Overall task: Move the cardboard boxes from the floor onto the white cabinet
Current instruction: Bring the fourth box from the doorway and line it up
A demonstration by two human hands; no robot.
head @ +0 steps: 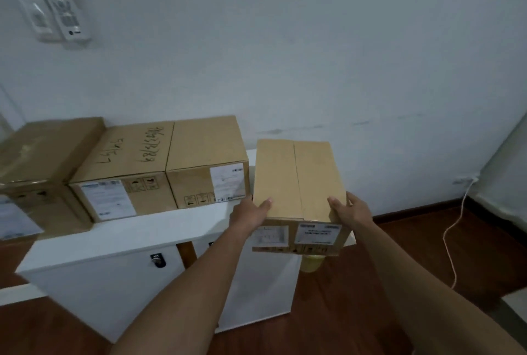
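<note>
I hold a brown cardboard box [296, 180] with white labels on its near face, over the right end of the white cabinet [137, 232]. My left hand [249, 212] grips its left near corner and my right hand [350, 212] grips its right near corner, thumbs on top. Whether the box rests on the cabinet top or hangs just above it I cannot tell. Three more cardboard boxes stand in a row along the wall on the cabinet: one at the left [42, 166], one with handwriting on top [125, 169], and one [208, 160] right beside the held box.
The white wall [313, 55] runs behind the cabinet, with two remote controls [57, 7] mounted high at the left. A white cable [453, 226] trails over the wooden floor [370, 312] at the right. A yellowish object [310, 263] shows below the held box. The cabinet front has a lock [157, 260].
</note>
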